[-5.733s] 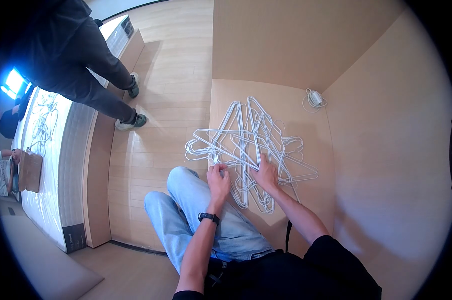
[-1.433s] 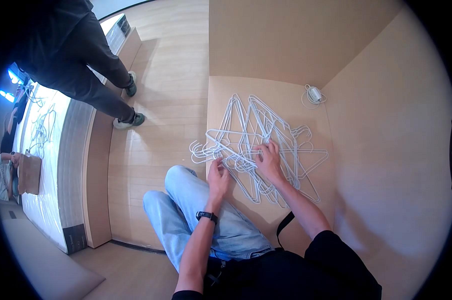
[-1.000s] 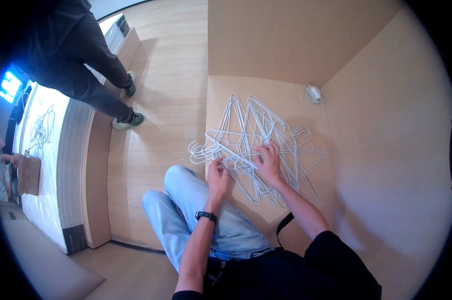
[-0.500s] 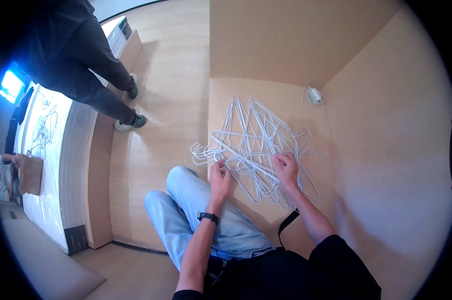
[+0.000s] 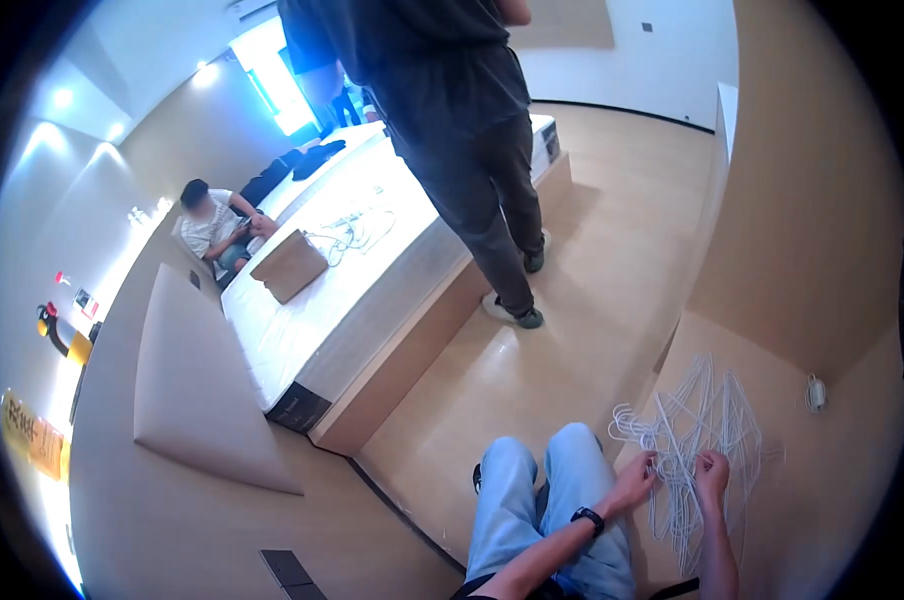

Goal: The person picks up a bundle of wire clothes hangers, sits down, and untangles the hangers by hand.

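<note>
We see one large mattress (image 5: 372,230) in clear wrap on a wooden base, with one standing person (image 5: 462,130) in dark clothes beside it and one seated person (image 5: 217,225) at its far side. One padded panel (image 5: 197,390) stands off the near end of the mattress. Next to us runs one wooden surface (image 5: 772,375), and on it lies one tangled pile of white wire hangers (image 5: 684,440), overlapping too much for us to count; several hooks stick out on the side toward our knees. On the mattress sit one brown box (image 5: 290,266) and, just beside it, one loose tangle of pale cables (image 5: 347,237). Our two hands are at the hangers: the left hand (image 5: 632,482) has its fingers bent at the edge near the hooks, the right hand (image 5: 712,476) has its fingers curled in over the middle, and we cannot tell whether either grips a wire. We wear one black watch (image 5: 589,518) on the left wrist. Smallest, one white corded device (image 5: 816,394) rests apart from the pile, near the wall.
</note>
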### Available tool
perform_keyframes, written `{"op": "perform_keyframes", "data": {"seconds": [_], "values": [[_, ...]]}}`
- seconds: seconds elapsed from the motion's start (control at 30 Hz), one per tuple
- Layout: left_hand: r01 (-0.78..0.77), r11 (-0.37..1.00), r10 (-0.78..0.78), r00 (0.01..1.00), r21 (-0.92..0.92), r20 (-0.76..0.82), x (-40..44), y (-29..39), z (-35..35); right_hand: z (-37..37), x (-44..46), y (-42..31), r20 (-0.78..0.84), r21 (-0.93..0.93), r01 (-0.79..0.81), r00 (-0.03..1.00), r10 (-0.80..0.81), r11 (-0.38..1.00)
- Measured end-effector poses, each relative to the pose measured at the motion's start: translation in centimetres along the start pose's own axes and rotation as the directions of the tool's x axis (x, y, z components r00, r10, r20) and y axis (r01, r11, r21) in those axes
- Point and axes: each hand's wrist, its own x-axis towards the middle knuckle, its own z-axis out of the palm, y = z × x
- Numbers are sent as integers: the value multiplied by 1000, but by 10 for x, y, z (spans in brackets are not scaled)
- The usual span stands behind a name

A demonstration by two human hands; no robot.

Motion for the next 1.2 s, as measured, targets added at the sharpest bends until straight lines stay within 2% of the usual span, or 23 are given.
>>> {"op": "perform_keyframes", "data": {"seconds": [0.03, 0.1, 0.13, 0.23, 0.3, 0.37, 0.43, 0.47, 0.53, 0.6, 0.67, 0.7, 0.73, 0.8, 0.87, 0.9, 0.93, 0.97, 1.0, 1.1, 1.17, 1.2], "values": [[-10, 1000, 10, 1000, 2, -8, -2, -2, -3, 6, -2, -3, -1, 4, 13, 1000, -13, 1000], [86, 974, -87, 996, -209, 7, -1, -4, 2, 10, -6, -9, 84, -181, 273, 962, -262, 945], [78, 974, -80, 997, -212, -1, 0, -4, 3, 13, -9, -16, 84, -181, 283, 959, -272, 942], [146, 959, -152, 988, -243, -7, -3, 8, -2, 18, -29, -46, 164, -237, 228, 968, -192, 944], [222, 963, -226, 974, -152, -6, -5, 14, -6, 22, -29, -37, 151, -252, 257, 963, -225, 933], [199, 974, -197, 980, -107, 25, -4, 11, -7, 25, -30, -24, 138, -268, 284, 957, -255, 921], [172, 983, -169, 984, -66, 57, -4, 15, -9, 23, -31, -24, 55, -57, 231, 972, -228, 971], [167, 983, -163, 985, -77, 56, -5, 17, -8, 19, -31, -23, 53, -61, 232, 972, -229, 971], [158, 983, -154, 987, -90, 55, -5, 21, -11, 12, -34, -29, 120, -28, 26, 993, -22, 999], [145, 989, -144, 986, -9, 84, -5, 26, -15, 8, -38, -36, 123, -30, 29, 992, -25, 999], [137, 989, -129, 984, -54, 120, -5, 33, -18, 9, -44, -44, 129, -34, 25, 991, -21, 999], [129, 987, -113, 981, -96, 155, -6, 36, -18, 10, -46, -53, 107, 30, 64, 992, -67, 997], [134, 986, -117, 980, -99, 164, -1, 22, -12, 9, -47, -58, 82, 92, 100, 991, -107, 991], [104, 982, -76, 981, -155, 177, 6, -15, 5, 19, -37, -34, 95, 5, 112, 989, -112, 994], [206, 977, -192, 960, -49, 205, 6, -22, 1, 32, -31, -17, 58, 89, 154, 986, -159, 984], [210, 978, -206, 959, -1, 197, 4, -11, -5, 34, -32, -26, 51, 151, 126, 990, -135, 980], [183, 978, -156, 962, -105, 224, 2, 3, -11, 31, -34, -36, 58, 122, 117, 990, -125, 986], [218, 967, -193, 964, -134, 182, -2, 9, -12, 28, -38, -44, 25, 89, 148, 988, -151, 985], [213, 943, -167, 968, -257, 189, -4, 8, -12, 21, -42, -61, 48, 43, 106, 993, -108, 993], [221, 939, -158, 957, -263, 243, -3, 7, -15, 15, -50, -74, 56, 47, 62, 996, -65, 997], [209, 969, -170, 952, -134, 256, -5, 25, -25, 11, -50, -83, 55, 50, 28, 998, -31, 998], [216, 968, -175, 948, -131, 267, -5, 24, -24, 10, -52, -82, 72, 61, 16, 997, -20, 998]]}}
